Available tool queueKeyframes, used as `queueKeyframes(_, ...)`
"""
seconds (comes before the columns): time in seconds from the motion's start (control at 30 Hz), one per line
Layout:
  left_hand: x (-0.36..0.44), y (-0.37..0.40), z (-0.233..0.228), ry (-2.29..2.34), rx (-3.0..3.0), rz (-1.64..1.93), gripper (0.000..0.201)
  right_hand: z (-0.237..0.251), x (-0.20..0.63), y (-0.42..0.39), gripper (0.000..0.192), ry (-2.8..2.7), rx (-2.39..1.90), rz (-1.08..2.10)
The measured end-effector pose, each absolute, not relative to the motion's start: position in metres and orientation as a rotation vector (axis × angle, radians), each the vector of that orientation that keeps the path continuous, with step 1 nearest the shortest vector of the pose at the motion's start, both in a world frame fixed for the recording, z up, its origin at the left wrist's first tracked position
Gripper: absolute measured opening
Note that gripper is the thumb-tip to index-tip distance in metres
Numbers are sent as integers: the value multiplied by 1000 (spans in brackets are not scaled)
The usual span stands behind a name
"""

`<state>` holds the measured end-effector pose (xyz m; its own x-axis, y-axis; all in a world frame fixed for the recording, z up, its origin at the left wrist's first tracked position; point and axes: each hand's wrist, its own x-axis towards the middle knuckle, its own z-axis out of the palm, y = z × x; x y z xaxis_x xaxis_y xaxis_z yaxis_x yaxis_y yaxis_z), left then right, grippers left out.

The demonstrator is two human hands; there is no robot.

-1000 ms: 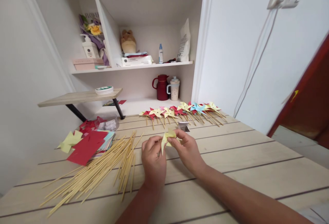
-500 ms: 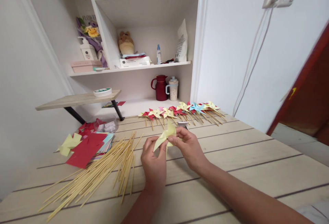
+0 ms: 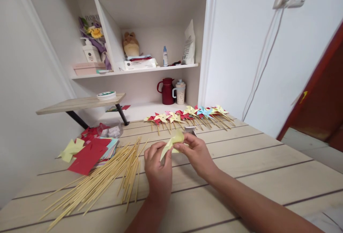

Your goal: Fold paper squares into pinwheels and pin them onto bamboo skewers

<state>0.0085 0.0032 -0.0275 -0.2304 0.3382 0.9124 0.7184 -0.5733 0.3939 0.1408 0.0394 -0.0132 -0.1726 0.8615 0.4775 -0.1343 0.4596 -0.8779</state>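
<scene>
Between my two hands, above the table's middle, is a yellow paper pinwheel (image 3: 175,139) with curled blades. My left hand (image 3: 158,165) pinches its left side between thumb and fingers. My right hand (image 3: 197,152) grips its right side, the thumb pressed near the centre. Whether a pin or stick is in it is hidden by my fingers. Behind my hands lies a row of finished pinwheels (image 3: 190,111) on sticks, in yellow, red, pink and blue. To the left are a pile of thin wooden sticks (image 3: 99,183) and red paper sheets (image 3: 89,156).
A loose yellow paper pinwheel (image 3: 71,150) and a clear tub (image 3: 114,131) lie at the left, by a small raised shelf (image 3: 80,104). A small grey box (image 3: 190,130) sits behind my right hand. A red jug (image 3: 168,92) and a cup (image 3: 180,93) stand at the back.
My left hand has shifted slightly left and the pinwheel's upper blade has bent lower towards its centre. Both hands keep their hold on the paper.
</scene>
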Motion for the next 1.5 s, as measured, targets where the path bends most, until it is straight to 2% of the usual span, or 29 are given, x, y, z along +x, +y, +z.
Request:
queueKeyframes(0.3, 2, 0, -24, -1115, -1778, -1669, 17, -12, 141, 36, 7, -1561, -654, 960)
queueKeyframes(0.67, 1, 4, -26, -1067, -1806, -1607, 18, -13, 135, 36, 9, -1532, -686, 868)
queueKeyframes(0.77, 3, 8, -27, -1145, -1809, -1672, 14, -16, 133, 40, 11, -1505, -722, 855)
queueKeyframes(0.9, 8, 10, -27, -1435, -1736, -1978, 4, -19, 131, 45, 13, -1463, -691, 947)
queueKeyframes(1.0, 10, 9, -27, -1492, -1735, -2094, 4, -21, 132, 48, 15, -1459, -638, 1036)
queueKeyframes(1.5, 11, 8, -26, -1320, -1682, -1930, 2, -15, 140, 41, 17, -1510, -633, 1045)
